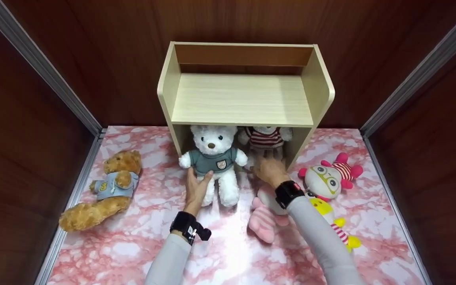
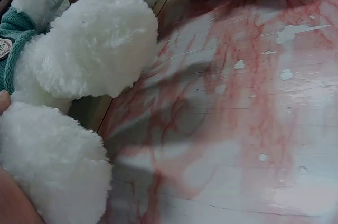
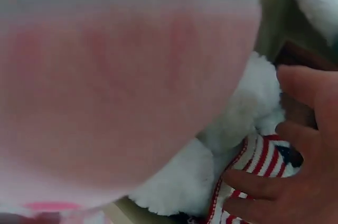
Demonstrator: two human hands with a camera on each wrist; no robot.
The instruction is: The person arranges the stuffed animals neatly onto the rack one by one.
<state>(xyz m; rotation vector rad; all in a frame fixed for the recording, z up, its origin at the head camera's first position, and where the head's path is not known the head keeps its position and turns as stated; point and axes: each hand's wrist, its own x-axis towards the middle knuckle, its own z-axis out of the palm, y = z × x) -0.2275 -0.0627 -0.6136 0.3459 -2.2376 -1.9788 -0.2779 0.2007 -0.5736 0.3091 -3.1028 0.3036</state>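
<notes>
A white teddy bear (image 1: 212,146) in a green sweater sits upright at the left front of the shelf's lower compartment. My left hand (image 1: 197,189) grips its side low on the body, thumb across the front. In the left wrist view, its furry white legs (image 2: 100,44) fill the near left. To the right, a second bear (image 1: 265,138) in a red-and-white striped sweater sits deeper in the same compartment, its head mostly hidden by the upper board. My right hand (image 1: 271,171) reaches in with extended fingers; the right wrist view has them against the striped sweater (image 3: 261,158).
The pale wooden shelf (image 1: 242,99) stands against the back wall. Beneath my right forearm lies a pink striped plush toy (image 1: 263,221), with a yellow plush (image 1: 323,206) and a goggle-eyed plush (image 1: 325,180) farther right. A brown teddy bear (image 1: 113,186) lies at left.
</notes>
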